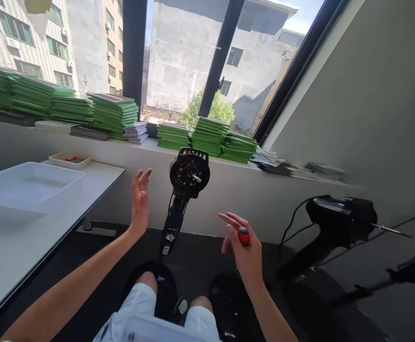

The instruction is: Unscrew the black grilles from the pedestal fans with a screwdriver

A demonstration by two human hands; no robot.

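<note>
Pedestal fan [189, 173], black, stood on the floor below the windowsill [153, 145], to the right of the surface's far right corner. No guard or blade is seen on its head; a bare metal shaft [196, 178] is pointed outward. Fan is touched by neither hand.

Left hand [140, 209]: raised beside the fan, fingers spread wide, nothing seen held. Right hand [248, 259]: curled round a red handle [243, 236], probably a screwdriver's; its blade cannot be made out. The handle is held well apart from the fan, on its right.

Step judged as a pause between contacts: tool gripped, motor head exposed. For work at the head, the handle would need to be turned tip-first, and the head steadied by the free left hand.

Around: a second fan unit [339, 223] is seen at right, shaft bare. On the surface [25, 251], a white plastic bin [62, 189] and, at the far edge, a small tray [81, 164] holding red pieces [72, 159]. Green booklets [209, 137] are stacked along the sill.
</note>
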